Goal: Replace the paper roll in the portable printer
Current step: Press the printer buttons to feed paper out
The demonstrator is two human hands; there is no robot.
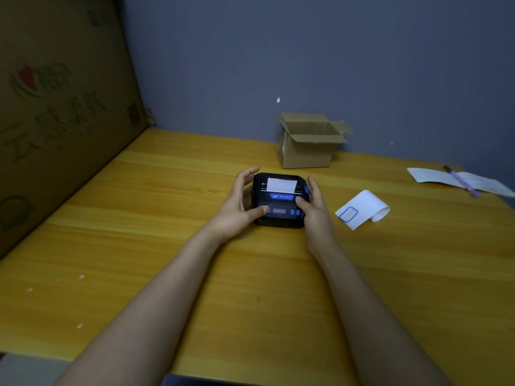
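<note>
A small black portable printer (280, 210) with blue buttons sits on the wooden table (167, 218), lid down, with a strip of white paper (281, 185) sticking out of its top slot. My left hand (241, 207) cups the printer's left side, thumb on the front panel. My right hand (313, 207) holds its right side, thumb resting on the front near the blue buttons. To the right lies a loose curled white paper strip (362, 208) with a blue-outlined label on it.
An open small cardboard box (306, 151) stands behind the printer by the blue-grey wall. A large printed cardboard sheet (55, 107) leans along the left. Papers (434, 176) with a purple pen (464, 182) lie at the far right.
</note>
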